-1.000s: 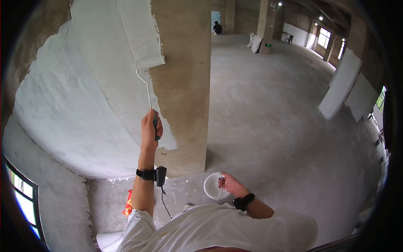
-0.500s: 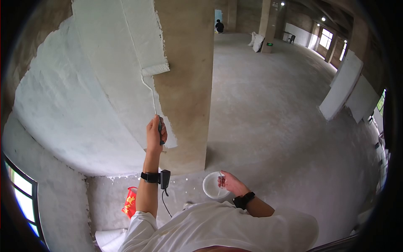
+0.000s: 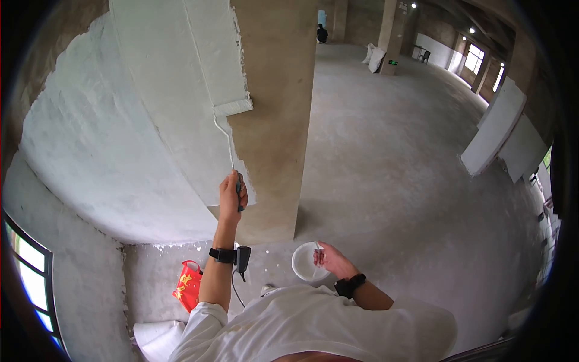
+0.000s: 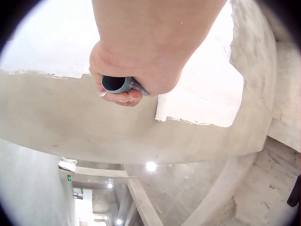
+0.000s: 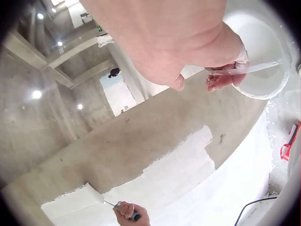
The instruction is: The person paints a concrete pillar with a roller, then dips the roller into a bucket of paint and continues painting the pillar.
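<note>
With our left hand (image 3: 231,194) we clamp a grip round the paint roller (image 3: 233,108), which touches the wall (image 3: 274,120) where white paint (image 3: 208,42) ends; our right hand (image 3: 333,261) curls its grip round the handle (image 5: 261,67) of a white bucket (image 3: 300,269)

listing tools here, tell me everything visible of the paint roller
The paint roller has a white, paint-coated sleeve, a thin bent rod and a dark blue-green handle with an open-looking end. The left hand's grip is round the handle. The sleeve lies crosswise, slightly tilted, apparently against the wall, at the white coat's ragged edge.
</note>
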A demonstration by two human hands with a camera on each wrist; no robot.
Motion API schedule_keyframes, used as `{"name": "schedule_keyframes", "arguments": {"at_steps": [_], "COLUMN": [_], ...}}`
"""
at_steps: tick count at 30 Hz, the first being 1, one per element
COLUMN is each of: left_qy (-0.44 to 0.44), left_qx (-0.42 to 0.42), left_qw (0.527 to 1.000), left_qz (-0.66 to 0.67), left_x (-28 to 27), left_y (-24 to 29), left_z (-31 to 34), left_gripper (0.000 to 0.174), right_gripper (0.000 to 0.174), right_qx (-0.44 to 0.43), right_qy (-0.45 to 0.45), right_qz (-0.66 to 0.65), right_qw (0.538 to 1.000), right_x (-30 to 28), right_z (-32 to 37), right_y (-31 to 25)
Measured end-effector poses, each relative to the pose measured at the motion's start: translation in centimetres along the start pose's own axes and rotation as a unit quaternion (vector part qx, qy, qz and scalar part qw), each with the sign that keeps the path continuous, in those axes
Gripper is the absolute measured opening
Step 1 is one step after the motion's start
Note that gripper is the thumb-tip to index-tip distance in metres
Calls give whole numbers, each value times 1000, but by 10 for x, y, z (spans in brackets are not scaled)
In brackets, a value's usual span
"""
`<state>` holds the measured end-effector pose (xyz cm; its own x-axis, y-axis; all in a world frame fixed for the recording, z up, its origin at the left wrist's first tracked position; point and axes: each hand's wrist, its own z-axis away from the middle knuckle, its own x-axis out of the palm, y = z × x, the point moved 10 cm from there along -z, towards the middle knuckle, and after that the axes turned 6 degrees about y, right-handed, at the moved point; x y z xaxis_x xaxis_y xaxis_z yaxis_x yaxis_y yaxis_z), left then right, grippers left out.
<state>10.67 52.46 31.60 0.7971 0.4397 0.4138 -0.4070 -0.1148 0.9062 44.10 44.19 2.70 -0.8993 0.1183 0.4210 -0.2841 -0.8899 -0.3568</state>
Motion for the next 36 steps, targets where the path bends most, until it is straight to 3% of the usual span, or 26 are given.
{"name": "schedule_keyframes", "arguments": {"at_steps": [27,36], "left_qy": [47,33], "left_qx": [-105,-94], "left_qw": [993,995], "left_qz": [11,3], "left_x": [-44,-56], "left_y": [-109,-139], "left_z": [22,20], "left_gripper": [40,42], "right_gripper": [38,37], "right_qx": [-3,-22], "right_qy": [-5,-17], "right_qz": [15,-2], "right_qw": [1000,1000], "right_x": [5,2], "right_z": [5,6], "right_y": [-6,-3]}}
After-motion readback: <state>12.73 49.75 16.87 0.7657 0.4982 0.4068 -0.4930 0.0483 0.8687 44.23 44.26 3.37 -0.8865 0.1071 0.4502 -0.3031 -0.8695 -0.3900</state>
